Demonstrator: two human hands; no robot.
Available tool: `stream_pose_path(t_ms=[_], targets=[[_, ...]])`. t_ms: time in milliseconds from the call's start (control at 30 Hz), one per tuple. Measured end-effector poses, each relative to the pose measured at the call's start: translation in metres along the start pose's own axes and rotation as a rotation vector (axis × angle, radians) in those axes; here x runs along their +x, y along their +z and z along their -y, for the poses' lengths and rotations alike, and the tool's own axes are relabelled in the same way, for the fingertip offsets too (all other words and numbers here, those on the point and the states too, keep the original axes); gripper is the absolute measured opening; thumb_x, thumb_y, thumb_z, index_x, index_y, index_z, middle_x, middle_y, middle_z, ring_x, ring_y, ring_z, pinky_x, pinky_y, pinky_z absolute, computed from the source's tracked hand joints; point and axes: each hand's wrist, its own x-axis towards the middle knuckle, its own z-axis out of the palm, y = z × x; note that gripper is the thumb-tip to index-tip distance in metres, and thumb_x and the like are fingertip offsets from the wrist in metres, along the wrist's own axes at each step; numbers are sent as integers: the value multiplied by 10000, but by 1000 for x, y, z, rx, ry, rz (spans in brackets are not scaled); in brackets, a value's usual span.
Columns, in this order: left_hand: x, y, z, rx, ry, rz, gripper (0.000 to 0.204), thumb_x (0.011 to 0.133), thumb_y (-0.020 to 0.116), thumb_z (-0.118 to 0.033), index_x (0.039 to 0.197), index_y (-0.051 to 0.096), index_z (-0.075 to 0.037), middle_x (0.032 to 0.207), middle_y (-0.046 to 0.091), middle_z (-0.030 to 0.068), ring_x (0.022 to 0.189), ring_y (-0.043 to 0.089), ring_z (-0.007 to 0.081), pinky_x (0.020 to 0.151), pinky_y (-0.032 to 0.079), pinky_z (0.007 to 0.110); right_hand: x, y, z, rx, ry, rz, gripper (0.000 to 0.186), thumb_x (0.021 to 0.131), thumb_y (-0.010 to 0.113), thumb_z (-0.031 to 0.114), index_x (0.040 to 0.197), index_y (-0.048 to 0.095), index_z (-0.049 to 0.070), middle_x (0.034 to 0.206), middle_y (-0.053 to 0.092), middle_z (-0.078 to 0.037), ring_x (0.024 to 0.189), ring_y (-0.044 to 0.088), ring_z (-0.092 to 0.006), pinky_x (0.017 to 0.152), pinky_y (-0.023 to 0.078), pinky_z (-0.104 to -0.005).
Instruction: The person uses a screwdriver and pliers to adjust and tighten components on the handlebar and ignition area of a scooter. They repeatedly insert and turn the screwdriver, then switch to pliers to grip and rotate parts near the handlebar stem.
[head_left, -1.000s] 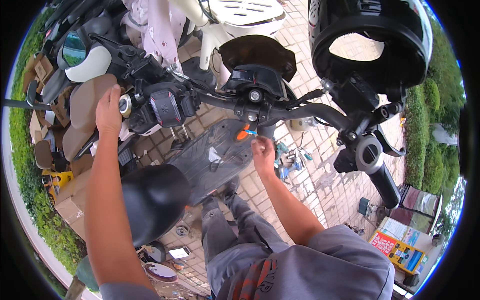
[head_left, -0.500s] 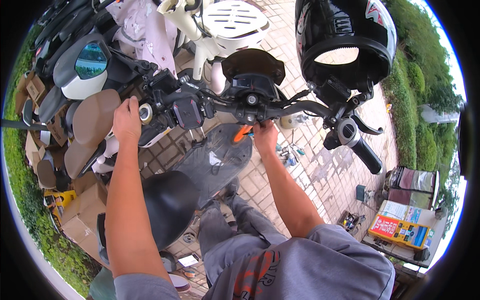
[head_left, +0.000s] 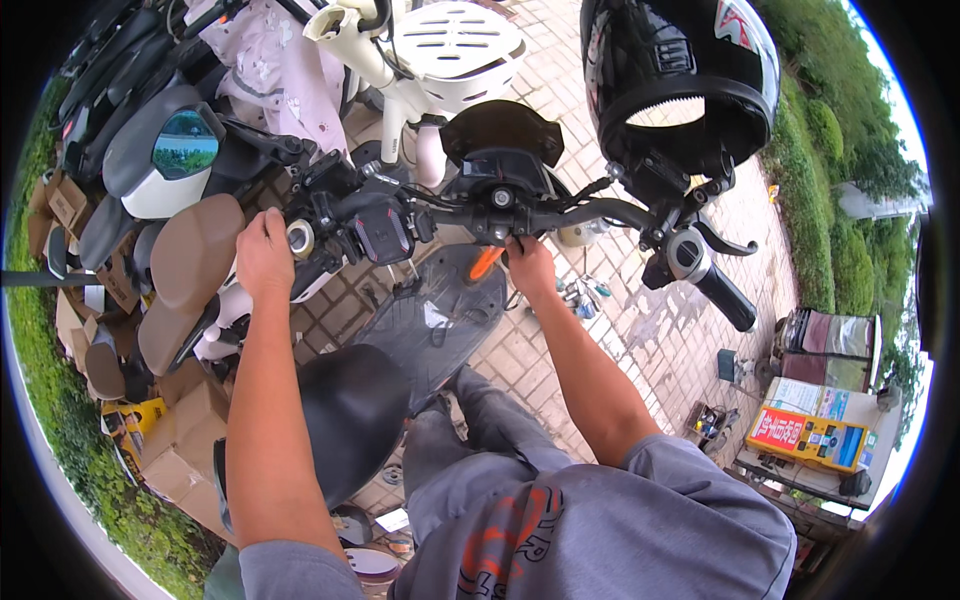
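Note:
An electric scooter stands in front of me, its handlebar (head_left: 600, 214) running across the view. My left hand (head_left: 265, 254) is closed around the left handlebar grip, beside a pale switch ring (head_left: 299, 237). My right hand (head_left: 529, 267) reaches up under the middle of the bar, just below the ignition lock (head_left: 502, 197). Its fingers are curled, and the bar hides what they hold. An orange piece (head_left: 486, 262) slants down just left of these fingers; its upper end is hidden. The right grip (head_left: 727, 300) is untouched. Below lie the dark footboard (head_left: 440, 320) and black seat (head_left: 355, 405).
A black helmet (head_left: 685, 60) hangs over the right side of the bar. Scooter seats (head_left: 195, 250) and cardboard boxes (head_left: 190, 445) crowd the left. A cream scooter (head_left: 455, 45) stands ahead. Tools (head_left: 583, 295) lie on the paving, and a cart (head_left: 800, 430) stands at right.
The view has shifted slightly. My left hand stays on its grip, and my right hand remains under the middle of the bar with little visible movement.

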Motion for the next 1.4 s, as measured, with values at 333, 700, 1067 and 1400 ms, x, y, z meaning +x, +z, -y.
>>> stream_pose_path(t_ms=[333,700,1067,1400], targets=[[1,-1,0,-24,48,-15,423,893,390,-427,960,663,-112,966,637,142,957,562,340,779,445,435,-6,-1,-18,303,92,190,313,916,528,335,915,598,30,725,651,-121,673,637,-285,603,485,-437],[-4,0,0,-23,56,-65,413,903,396,-419,929,649,-95,934,635,152,939,557,355,773,440,443,6,-10,-23,1497,914,633,190,912,544,328,980,586,155,983,573,29,979,446,-192,916,297,-514],[-6,-2,-2,-17,-2,-59,432,891,396,-458,912,648,-107,926,636,164,899,567,386,747,449,455,13,-11,-15,1329,1060,432,123,794,621,223,900,560,205,897,532,51,863,453,-177,824,288,-470],[-13,0,8,-35,61,-244,391,871,475,-435,979,675,-117,976,647,149,983,567,346,812,451,434,3,-2,-1,1357,937,283,134,858,540,281,857,525,148,873,553,25,868,491,-171,799,310,-417]])
